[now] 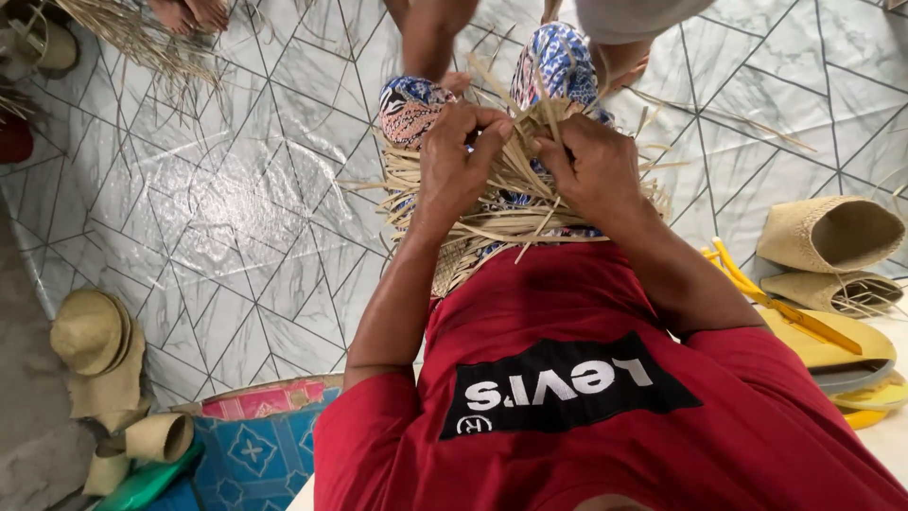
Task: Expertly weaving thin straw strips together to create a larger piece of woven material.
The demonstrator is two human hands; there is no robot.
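Note:
A half-woven piece of pale straw strips [511, 203] rests on my lap, over patterned blue and red trousers [414, 106]. My left hand [461, 163] pinches loose strips at the upper left of the weave. At its upper right my right hand [591, 168] grips other strips. Both hands touch the weave, and loose strip ends stick out between and around the fingers.
Finished woven straw pouches [830, 234] and yellow flip-flops [823, 341] lie at the right. Woven hats and small baskets [95, 341] sit at the lower left beside a blue patterned container [260, 445]. Loose straw [132, 33] and another person's feet [189, 13] are at the top.

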